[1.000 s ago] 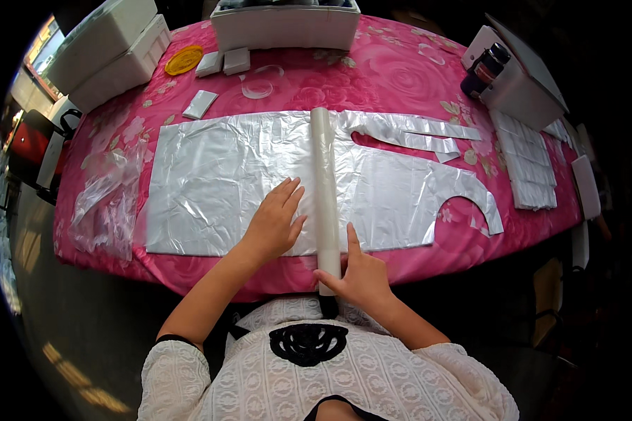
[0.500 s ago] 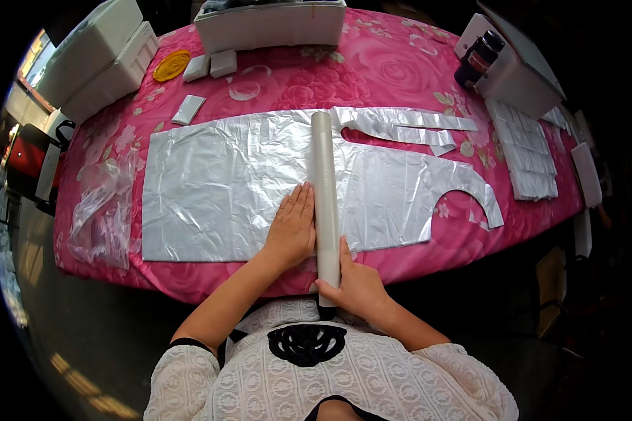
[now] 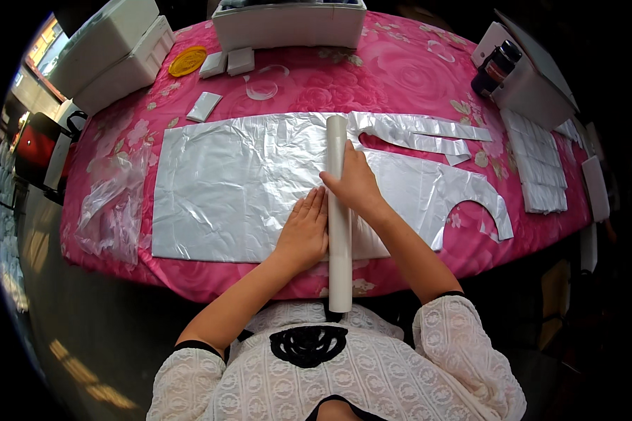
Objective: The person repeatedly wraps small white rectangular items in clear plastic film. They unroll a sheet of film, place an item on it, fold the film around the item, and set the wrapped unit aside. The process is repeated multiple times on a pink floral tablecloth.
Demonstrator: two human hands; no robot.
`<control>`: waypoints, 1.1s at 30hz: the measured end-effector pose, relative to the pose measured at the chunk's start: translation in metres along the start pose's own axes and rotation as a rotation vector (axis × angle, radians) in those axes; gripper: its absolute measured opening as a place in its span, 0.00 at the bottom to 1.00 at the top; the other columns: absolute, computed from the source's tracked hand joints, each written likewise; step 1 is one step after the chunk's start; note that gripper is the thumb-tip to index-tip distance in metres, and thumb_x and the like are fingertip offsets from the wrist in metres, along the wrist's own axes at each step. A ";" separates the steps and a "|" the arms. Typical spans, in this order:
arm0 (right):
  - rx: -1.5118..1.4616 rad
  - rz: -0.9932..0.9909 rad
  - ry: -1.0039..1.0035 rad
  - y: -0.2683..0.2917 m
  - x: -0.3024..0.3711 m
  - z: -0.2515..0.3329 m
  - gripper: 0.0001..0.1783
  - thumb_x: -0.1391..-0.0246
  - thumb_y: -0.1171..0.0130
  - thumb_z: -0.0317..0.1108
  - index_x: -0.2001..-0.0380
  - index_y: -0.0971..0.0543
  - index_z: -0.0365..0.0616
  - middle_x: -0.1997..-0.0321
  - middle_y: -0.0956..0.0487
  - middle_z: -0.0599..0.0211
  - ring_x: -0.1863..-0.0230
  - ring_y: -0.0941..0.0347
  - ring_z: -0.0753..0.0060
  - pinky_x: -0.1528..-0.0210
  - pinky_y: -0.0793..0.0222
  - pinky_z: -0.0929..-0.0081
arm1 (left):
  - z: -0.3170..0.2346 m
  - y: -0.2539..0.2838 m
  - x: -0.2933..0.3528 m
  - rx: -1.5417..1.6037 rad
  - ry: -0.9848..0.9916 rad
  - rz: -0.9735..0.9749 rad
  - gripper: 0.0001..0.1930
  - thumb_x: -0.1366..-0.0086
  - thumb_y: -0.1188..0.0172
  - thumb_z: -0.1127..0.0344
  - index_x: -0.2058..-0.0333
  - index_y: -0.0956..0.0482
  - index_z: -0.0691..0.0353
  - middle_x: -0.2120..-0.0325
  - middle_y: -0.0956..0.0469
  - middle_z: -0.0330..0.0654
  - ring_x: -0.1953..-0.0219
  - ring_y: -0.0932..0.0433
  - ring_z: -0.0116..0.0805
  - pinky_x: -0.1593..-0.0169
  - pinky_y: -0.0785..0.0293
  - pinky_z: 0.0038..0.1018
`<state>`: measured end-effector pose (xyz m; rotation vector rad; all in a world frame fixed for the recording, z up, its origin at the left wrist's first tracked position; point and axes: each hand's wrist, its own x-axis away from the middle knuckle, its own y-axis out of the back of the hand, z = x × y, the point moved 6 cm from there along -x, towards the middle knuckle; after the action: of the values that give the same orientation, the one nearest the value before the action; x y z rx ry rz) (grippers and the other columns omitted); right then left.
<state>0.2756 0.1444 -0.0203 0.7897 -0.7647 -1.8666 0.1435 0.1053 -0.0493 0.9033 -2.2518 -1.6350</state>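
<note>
"Where do we find the pale roll (image 3: 339,231)?"

"It lies across the shiny, silvery plastic sheet (image 3: 218,189). Its long axis runs from twelve o'clock to six, and its six o'clock end juts past the edge of the pink-covered table (image 3: 400,70) towards our body."

"And our left hand (image 3: 305,228)?"

"We hold it open and flat on the sheet, fingers pointing to one o'clock. The roll is at three o'clock from it, so close that we cannot tell whether they touch."

"Which hand is nearer, then?"

"Our right hand (image 3: 356,181). It straddles the roll towards the twelve o'clock end, thumb on the nine o'clock side, fingers along the three o'clock side. Whether it grips or merely rests there, we cannot tell."
</note>
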 end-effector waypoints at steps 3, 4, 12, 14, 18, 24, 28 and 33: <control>-0.284 0.167 -0.159 -0.006 -0.034 -0.012 0.35 0.61 0.38 0.41 0.54 0.34 0.25 0.62 0.26 0.43 0.58 0.27 0.53 0.56 0.31 0.66 | -0.001 0.000 0.000 -0.004 -0.001 0.005 0.29 0.42 0.59 0.65 0.42 0.47 0.73 0.40 0.48 0.56 0.36 0.51 0.48 0.36 0.57 0.38; -0.357 0.173 -0.218 -0.007 -0.038 -0.014 0.33 0.61 0.38 0.41 0.56 0.33 0.26 0.62 0.26 0.43 0.58 0.27 0.54 0.56 0.31 0.66 | -0.001 0.000 0.000 -0.010 0.003 0.005 0.30 0.42 0.59 0.65 0.42 0.47 0.73 0.40 0.49 0.56 0.36 0.52 0.48 0.36 0.57 0.39; -0.857 0.288 -0.460 -0.020 -0.038 -0.016 0.32 0.55 0.41 0.43 0.51 0.34 0.31 0.57 0.28 0.53 0.58 0.30 0.64 0.56 0.34 0.68 | 0.000 0.001 0.001 -0.010 0.029 0.017 0.30 0.42 0.59 0.65 0.42 0.48 0.75 0.40 0.49 0.57 0.36 0.52 0.47 0.35 0.58 0.39; -1.077 0.351 -0.584 -0.034 -0.051 -0.036 0.26 0.51 0.43 0.41 0.54 0.33 0.33 0.59 0.29 0.56 0.62 0.29 0.68 0.61 0.30 0.72 | -0.002 0.002 0.000 -0.007 0.008 0.003 0.30 0.42 0.59 0.65 0.42 0.48 0.74 0.40 0.49 0.57 0.36 0.51 0.48 0.36 0.57 0.39; -1.514 0.170 -0.633 -0.040 -0.094 -0.061 0.18 0.49 0.45 0.38 0.58 0.30 0.38 0.64 0.25 0.62 0.63 0.28 0.70 0.61 0.29 0.74 | -0.003 0.005 -0.001 -0.015 0.006 -0.016 0.28 0.41 0.60 0.65 0.43 0.45 0.75 0.42 0.45 0.58 0.38 0.48 0.49 0.36 0.56 0.38; -1.561 -0.156 -0.290 0.039 -0.127 -0.057 0.20 0.48 0.49 0.34 0.51 0.33 0.41 0.54 0.25 0.64 0.52 0.32 0.70 0.49 0.38 0.73 | -0.004 0.002 -0.001 -0.032 -0.001 0.007 0.28 0.42 0.61 0.65 0.43 0.45 0.74 0.41 0.45 0.58 0.37 0.49 0.48 0.35 0.56 0.37; -1.123 0.058 0.120 0.066 -0.081 0.044 0.28 0.47 0.49 0.37 0.43 0.39 0.39 0.48 0.28 0.60 0.45 0.35 0.69 0.41 0.45 0.71 | 0.000 0.007 0.000 0.129 0.020 -0.049 0.30 0.44 0.55 0.69 0.42 0.46 0.72 0.40 0.48 0.57 0.37 0.49 0.49 0.36 0.54 0.39; -0.206 0.333 0.732 0.034 0.014 0.119 0.41 0.58 0.39 0.54 0.45 0.35 0.42 0.43 0.37 0.47 0.41 0.43 0.44 0.40 0.50 0.57 | 0.030 0.041 -0.002 0.758 0.137 -0.381 0.34 0.44 0.44 0.64 0.41 0.48 0.66 0.39 0.51 0.56 0.38 0.48 0.52 0.39 0.49 0.39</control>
<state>0.1951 0.1396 0.0743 1.0445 -0.2115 -1.1998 0.1158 0.1378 -0.0223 1.6309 -2.7441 -0.7328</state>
